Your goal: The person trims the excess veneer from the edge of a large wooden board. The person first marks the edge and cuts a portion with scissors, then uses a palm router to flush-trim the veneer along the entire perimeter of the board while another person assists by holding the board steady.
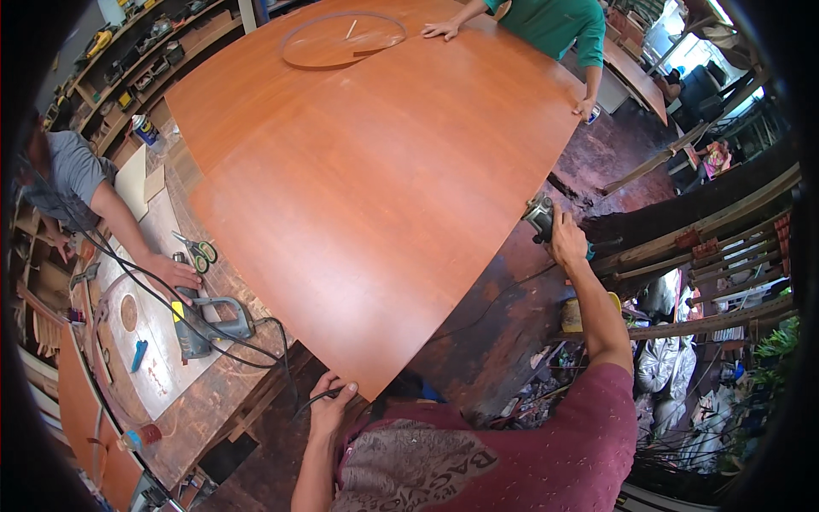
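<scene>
A large orange-brown wood panel [367, 213] spans the middle of the view. At its right edge, my right hand [566, 239] is wrapped round a small trim router [540, 218], whose base meets the panel's edge. Beside the panel's near corner, my left hand [331, 408] is closed on a black cord [317, 398], thumb and fingers against the edge. A thin cord runs below the panel towards the router. Across the panel, a co-worker in a green shirt [554, 30] has one hand [442, 31] flat on top and the other [584, 108] at the right edge.
Another co-worker [77, 179] reaches over the left workbench [226, 388]. On it are a heat gun [194, 328], green-handled scissors [202, 253], a blue tool [139, 355] and a spray can [145, 130]. A curved strip [320, 66] lies on the far panel. Wooden slats [742, 256] and bags [665, 363] stand right.
</scene>
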The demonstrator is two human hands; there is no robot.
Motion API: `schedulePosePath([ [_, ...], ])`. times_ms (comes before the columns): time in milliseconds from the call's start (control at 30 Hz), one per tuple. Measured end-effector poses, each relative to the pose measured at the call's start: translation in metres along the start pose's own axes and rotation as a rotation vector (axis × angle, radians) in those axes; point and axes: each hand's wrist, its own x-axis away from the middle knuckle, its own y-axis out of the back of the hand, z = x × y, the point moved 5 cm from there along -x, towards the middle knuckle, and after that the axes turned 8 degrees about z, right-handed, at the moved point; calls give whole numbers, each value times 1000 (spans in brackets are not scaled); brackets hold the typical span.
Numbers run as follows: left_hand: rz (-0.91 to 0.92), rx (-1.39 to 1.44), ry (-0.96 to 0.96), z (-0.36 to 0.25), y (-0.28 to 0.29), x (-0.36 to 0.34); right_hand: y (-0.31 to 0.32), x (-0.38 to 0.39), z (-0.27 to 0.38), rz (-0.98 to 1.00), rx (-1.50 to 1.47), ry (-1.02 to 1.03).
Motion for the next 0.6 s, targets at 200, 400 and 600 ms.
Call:
schedulePosePath([
  [200,42,71,24,1,0,0,0,20,13,-39,-1,18],
  [400,93,-18,-31,14,15,-10,1,41,34,-26,-18,43],
  [600,161,-98,34,8,20,-18,-8,56,38,-90,6,40],
])
